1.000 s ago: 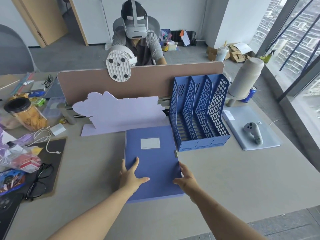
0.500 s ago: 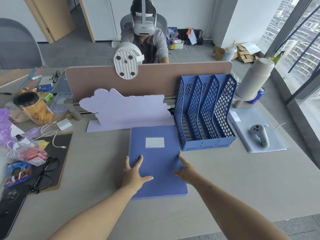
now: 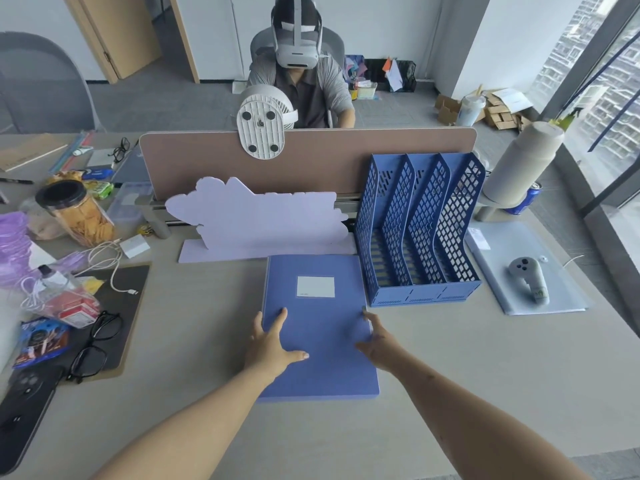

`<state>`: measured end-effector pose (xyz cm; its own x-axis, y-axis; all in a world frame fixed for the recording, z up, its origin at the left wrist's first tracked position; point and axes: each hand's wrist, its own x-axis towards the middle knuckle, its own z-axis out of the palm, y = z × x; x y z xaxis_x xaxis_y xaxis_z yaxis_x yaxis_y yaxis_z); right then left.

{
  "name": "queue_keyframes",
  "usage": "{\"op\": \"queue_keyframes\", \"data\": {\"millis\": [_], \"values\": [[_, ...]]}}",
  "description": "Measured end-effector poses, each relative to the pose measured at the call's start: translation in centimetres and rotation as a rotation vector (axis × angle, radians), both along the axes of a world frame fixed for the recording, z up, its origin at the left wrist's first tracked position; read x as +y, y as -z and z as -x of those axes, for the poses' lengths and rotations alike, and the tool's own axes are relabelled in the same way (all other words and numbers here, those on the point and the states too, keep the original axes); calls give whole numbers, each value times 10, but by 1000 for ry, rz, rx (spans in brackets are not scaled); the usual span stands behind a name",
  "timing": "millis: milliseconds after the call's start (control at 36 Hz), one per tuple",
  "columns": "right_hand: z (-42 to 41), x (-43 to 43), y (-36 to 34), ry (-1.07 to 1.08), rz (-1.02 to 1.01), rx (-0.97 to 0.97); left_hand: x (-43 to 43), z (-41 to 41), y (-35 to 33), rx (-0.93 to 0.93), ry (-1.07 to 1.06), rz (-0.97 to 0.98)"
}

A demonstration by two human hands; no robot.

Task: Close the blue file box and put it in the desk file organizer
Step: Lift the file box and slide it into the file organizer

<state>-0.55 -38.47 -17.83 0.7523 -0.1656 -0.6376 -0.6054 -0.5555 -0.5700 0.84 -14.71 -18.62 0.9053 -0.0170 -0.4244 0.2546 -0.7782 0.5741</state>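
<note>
The blue file box lies flat on the desk with its lid down and a white label on top. My left hand rests on its left part, fingers spread and thumb on the lid. My right hand is at the box's right edge, fingers curled against the side. Just beyond and to the right of the box stands the blue mesh desk file organizer, with three upright slots and nothing visible in them.
A lilac cut-out board stands behind the box against the desk divider. A grey folder with a controller lies to the right. Glasses, cables, a snack jar and clutter fill the left. A person sits opposite.
My view has drifted so the desk sits further right. My right hand has slid forward along the box's right edge; my left hand stays on the lid.
</note>
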Motion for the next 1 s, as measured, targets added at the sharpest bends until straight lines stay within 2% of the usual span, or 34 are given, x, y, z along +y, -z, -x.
{"op": "queue_keyframes", "data": {"millis": [83,167,278,444,639,833,1000], "values": [[2,2,12,62,-45,-75,10,-9,2,-23,-43,20],[-4,11,15,260,-138,-60,18,-19,4,52,-122,61],[-11,13,27,283,-148,-89,27,-29,10,170,-237,267],[-2,21,22,316,-251,-169,41,-31,27,155,-303,422],[4,31,-13,269,-437,-301,55,-24,1,54,-299,500],[-5,24,-62,221,-412,-397,73,-23,-28,-34,-245,553],[-14,5,-125,190,-329,-519,56,-42,-74,-122,-109,580]]}}
